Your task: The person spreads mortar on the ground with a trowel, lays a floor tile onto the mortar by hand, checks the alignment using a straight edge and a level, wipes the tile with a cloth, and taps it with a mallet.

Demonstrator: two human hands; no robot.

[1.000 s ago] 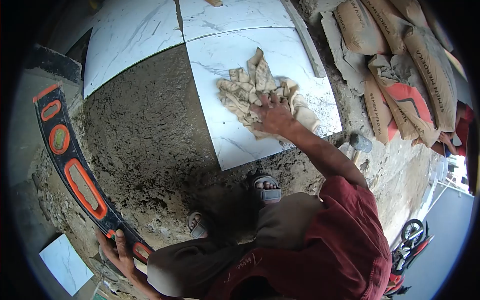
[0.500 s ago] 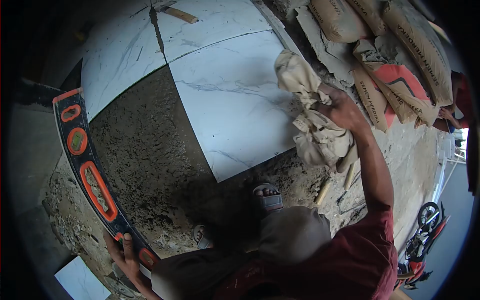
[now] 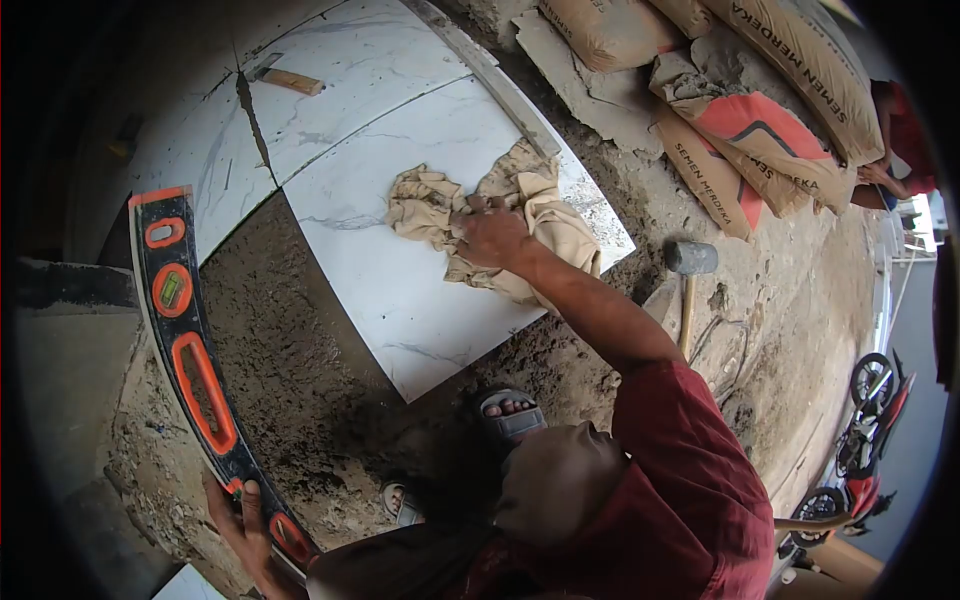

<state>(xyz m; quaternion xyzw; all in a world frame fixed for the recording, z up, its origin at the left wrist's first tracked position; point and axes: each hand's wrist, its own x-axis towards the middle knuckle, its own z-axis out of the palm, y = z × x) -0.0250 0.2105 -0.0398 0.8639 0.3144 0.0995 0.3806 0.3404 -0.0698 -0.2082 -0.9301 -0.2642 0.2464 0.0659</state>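
Note:
My right hand (image 3: 492,238) presses a crumpled beige cloth (image 3: 560,225) onto a white marbled tile (image 3: 350,270). Its fingers are bent into the cloth. Down at the lower left, my left hand (image 3: 245,530) grips the lower part of a long black and orange spirit level (image 3: 205,390). The level stands along the left side of a patch of wet grey mortar (image 3: 280,330), which borders the tile's left edge.
A rubber mallet (image 3: 690,257) lies right of the tile. A wooden-handled tool (image 3: 290,80) rests on the far tiles. Cement bags (image 3: 760,140) are piled at the upper right, with another person (image 3: 900,150) beyond. A motorcycle (image 3: 860,450) stands at the right.
My right hand has brought the cloth from beyond the tile's right edge back down onto the tile. My left hand still holds the level. The whole view has shifted.

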